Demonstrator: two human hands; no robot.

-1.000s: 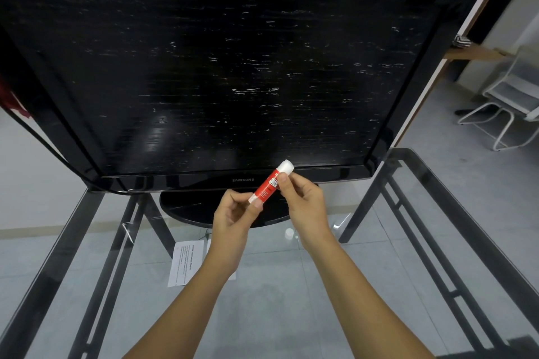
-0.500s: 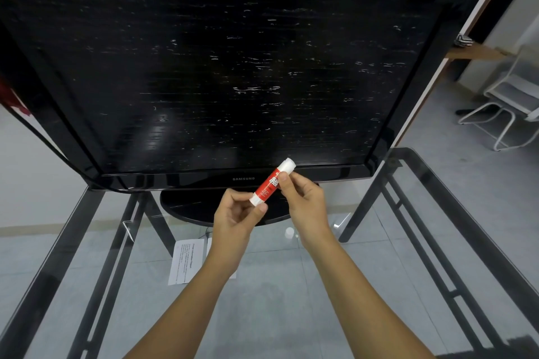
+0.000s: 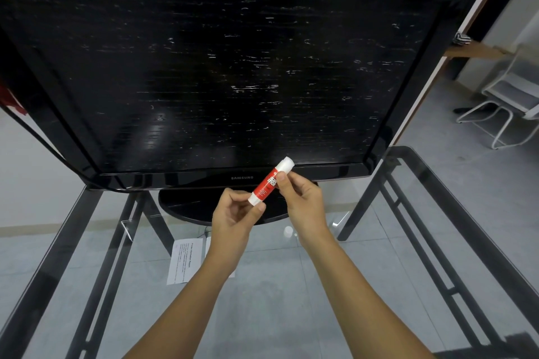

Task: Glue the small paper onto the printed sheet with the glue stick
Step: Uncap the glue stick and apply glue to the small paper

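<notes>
I hold a red glue stick (image 3: 269, 181) with white ends tilted in the air above the glass table, in front of the monitor's base. My left hand (image 3: 233, 218) pinches its lower white end. My right hand (image 3: 303, 201) grips its red barrel just below the upper white end. The printed sheet (image 3: 183, 261) lies flat on the glass under my left forearm. A second, smaller paper (image 3: 208, 245) shows as a thin strip beside it, mostly hidden by my arm. A small white round piece (image 3: 288, 231) lies on the glass by my right wrist.
A large black monitor (image 3: 227, 73) on an oval stand (image 3: 186, 207) fills the back of the glass table (image 3: 262, 315), which has a dark metal frame (image 3: 455, 218). A white chair (image 3: 507, 102) stands on the floor at far right.
Both hands and the glue stick have stayed nearly still; the stick sits a touch higher against the monitor's lower bezel.
</notes>
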